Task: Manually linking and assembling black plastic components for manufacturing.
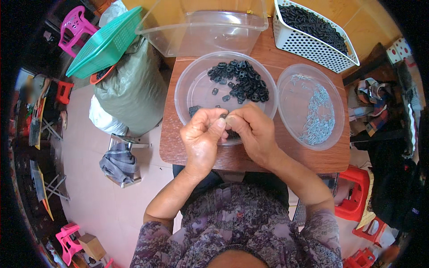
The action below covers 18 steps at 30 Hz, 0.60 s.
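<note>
Over the near part of a round clear plastic tub (184, 83), my two hands meet at the fingertips. Thumb and fingers of my left hand (199, 140) pinch a small black plastic piece (223, 116). My right hand (255, 130) is closed in a pinch against it; whatever its fingertips hold is hidden. Many black plastic pieces (252, 82) with holes lie heaped at the tub's far right, and others sit near and partly under my hands. Right of the tub, a shallow clear round tray (292, 109) holds many small silvery screws or pins (321, 114).
At the table's (178, 154) back stand a clear rectangular bin (201, 35) and a white perforated basket (308, 47) filled with black parts. Left of the table are a bulky sack (129, 91) under green baskets (105, 42) and a stool (123, 161) with cloth. Red stools (357, 192) stand at right.
</note>
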Each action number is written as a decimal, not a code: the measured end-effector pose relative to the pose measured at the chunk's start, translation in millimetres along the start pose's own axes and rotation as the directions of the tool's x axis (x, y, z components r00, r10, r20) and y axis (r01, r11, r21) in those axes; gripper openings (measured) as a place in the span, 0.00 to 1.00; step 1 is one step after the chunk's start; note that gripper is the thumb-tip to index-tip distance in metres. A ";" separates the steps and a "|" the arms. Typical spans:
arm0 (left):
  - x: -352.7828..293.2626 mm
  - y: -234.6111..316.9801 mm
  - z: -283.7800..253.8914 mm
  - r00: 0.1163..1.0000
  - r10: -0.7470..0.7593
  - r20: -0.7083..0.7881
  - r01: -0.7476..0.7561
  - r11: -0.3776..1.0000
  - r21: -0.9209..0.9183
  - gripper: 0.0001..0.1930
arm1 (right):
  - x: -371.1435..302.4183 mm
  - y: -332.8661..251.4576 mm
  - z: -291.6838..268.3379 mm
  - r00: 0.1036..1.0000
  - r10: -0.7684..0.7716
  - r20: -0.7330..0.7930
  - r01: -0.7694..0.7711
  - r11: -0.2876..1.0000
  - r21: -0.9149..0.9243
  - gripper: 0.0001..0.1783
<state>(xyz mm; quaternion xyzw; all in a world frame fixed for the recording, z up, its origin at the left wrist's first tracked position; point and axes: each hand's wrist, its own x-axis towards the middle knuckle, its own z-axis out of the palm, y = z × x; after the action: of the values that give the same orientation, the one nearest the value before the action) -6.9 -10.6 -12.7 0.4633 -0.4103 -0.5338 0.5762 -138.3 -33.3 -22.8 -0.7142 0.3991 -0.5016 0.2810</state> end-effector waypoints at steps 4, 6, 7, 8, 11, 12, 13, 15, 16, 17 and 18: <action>5.9 -1.8 -4.9 1.000 0.022 -0.007 -0.023 0.999 -0.033 0.08 | 28.1 11.9 -11.6 0.999 -0.052 0.008 0.052 0.990 -0.130 0.03; 8.0 -0.3 -7.2 0.999 0.039 -0.007 -0.039 0.999 0.001 0.10 | 50.2 33.3 -17.0 0.991 -0.124 0.046 0.132 0.952 -0.275 0.04; 9.3 -0.5 -7.7 0.999 0.042 -0.006 -0.042 0.999 -0.004 0.10 | 60.4 43.2 -18.6 0.977 -0.192 0.089 0.212 0.885 -0.415 0.06; 10.1 -1.5 -8.5 1.000 0.030 -0.010 -0.030 1.000 0.000 0.10 | 67.2 49.6 -18.8 0.977 -0.195 0.090 0.215 0.882 -0.419 0.06; 9.4 -0.8 -7.6 0.999 0.020 -0.030 -0.021 1.000 -0.007 0.10 | 78.2 63.6 -16.9 0.974 -0.188 0.127 0.225 0.722 -0.654 0.04; 9.4 -1.5 -8.6 0.999 0.015 -0.041 -0.016 1.000 -0.025 0.10 | 79.9 68.6 -14.4 0.971 -0.154 0.185 0.240 0.699 -0.674 0.04; 9.5 -2.5 -10.2 0.999 0.014 -0.043 -0.015 1.000 -0.027 0.10 | 80.6 71.9 -12.7 0.963 -0.118 0.240 0.256 0.675 -0.692 0.03; 9.3 -4.5 -13.8 0.998 0.034 -0.058 -0.035 0.999 -0.012 0.10 | 80.3 76.0 -12.2 0.962 -0.155 0.225 0.263 0.742 -0.617 0.04; 8.8 -3.6 -15.3 0.998 0.032 -0.057 -0.033 0.999 -0.015 0.10 | 80.0 77.4 -13.2 0.961 -0.189 0.203 0.271 0.800 -0.535 0.05; 8.2 -1.5 -16.6 0.997 0.025 -0.070 -0.026 1.000 -0.011 0.10 | 79.6 77.6 -15.9 0.961 -0.188 0.204 0.270 0.799 -0.537 0.05; 8.1 -0.4 -18.3 0.996 0.019 -0.085 -0.019 1.000 -0.006 0.09 | 79.6 77.0 -19.0 0.972 -0.187 0.140 0.233 0.820 -0.522 0.06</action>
<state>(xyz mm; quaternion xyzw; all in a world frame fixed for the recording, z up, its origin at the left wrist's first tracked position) 11.5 -16.9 -17.5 0.4795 -0.3880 -0.5097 0.5998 -164.2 -141.4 -38.8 -0.8238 0.4300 -0.3682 0.0300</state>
